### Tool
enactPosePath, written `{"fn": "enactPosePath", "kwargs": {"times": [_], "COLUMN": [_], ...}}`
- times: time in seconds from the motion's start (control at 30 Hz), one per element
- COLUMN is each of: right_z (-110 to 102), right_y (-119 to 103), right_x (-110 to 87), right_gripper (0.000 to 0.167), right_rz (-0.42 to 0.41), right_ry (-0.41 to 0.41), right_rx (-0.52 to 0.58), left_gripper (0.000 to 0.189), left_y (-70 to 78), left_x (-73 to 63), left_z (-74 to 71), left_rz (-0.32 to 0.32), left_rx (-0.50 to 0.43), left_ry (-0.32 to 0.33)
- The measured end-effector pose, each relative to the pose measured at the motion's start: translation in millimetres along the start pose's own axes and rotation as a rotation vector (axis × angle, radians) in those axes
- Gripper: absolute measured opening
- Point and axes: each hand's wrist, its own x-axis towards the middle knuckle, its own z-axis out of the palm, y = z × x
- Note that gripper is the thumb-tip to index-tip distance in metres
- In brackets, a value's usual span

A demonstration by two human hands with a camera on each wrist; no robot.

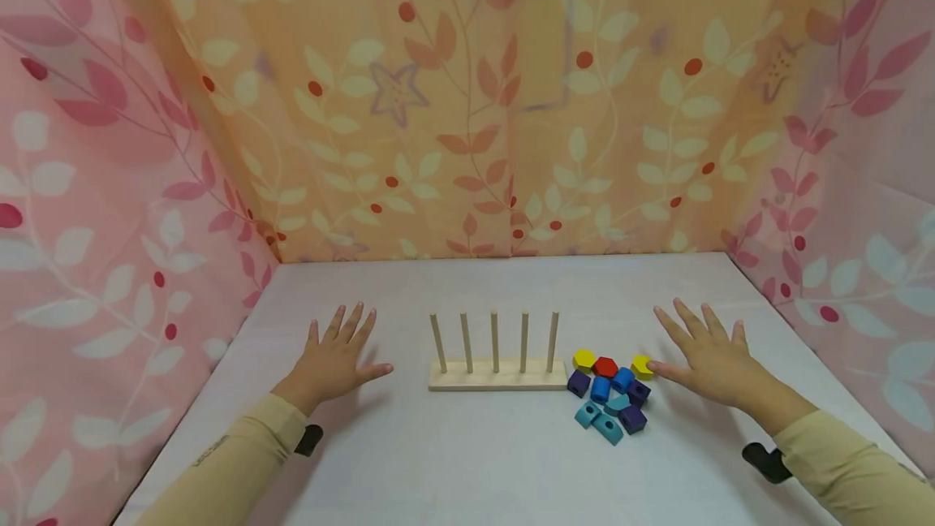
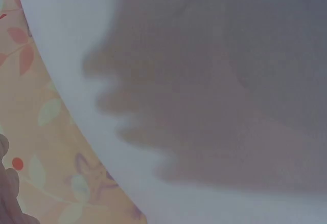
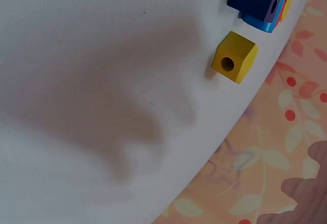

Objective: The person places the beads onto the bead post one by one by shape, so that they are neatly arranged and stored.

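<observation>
My left hand [image 1: 334,364] is spread over the table left of a wooden peg stand [image 1: 497,381], fingers straight and holding nothing. The stand has several upright bare pegs. To its right lies a loose group of beads: a red bead [image 1: 605,367], yellow beads [image 1: 583,360], blue beads [image 1: 601,389], purple beads [image 1: 632,419] and light blue beads [image 1: 608,428]. My right hand [image 1: 712,360], also spread and holding nothing, is beside the group, its thumb tip overlapping a yellow bead [image 1: 642,367]. In the right wrist view that yellow bead [image 3: 235,58] shows a round hole.
A white cloth covers the table [image 1: 475,469]. Behind it hangs an orange leaf-patterned curtain [image 1: 467,144], with pink patterned curtains [image 1: 109,185] at both sides. Dark wrist devices [image 1: 766,462] show at both sleeves. Hand shadows fall on the cloth in both wrist views.
</observation>
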Motion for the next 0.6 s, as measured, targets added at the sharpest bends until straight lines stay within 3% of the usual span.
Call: {"fn": "enactPosePath", "kwargs": {"times": [0.23, 0.6], "right_z": [0, 1], "right_y": [0, 3], "right_x": [1.4, 8.6], "right_gripper": [0.092, 0.092], "right_rz": [-0.005, -0.040], "right_ry": [-0.006, -0.023], "right_rx": [0.009, -0.005], "left_gripper": [0.096, 0.098], "left_y": [-0.7, 3.5], "left_x": [6.2, 13.6], "left_z": [7.3, 6.6], "left_rz": [0.011, 0.021], "left_rx": [-0.005, -0.033], "left_ry": [0.003, -0.032]}}
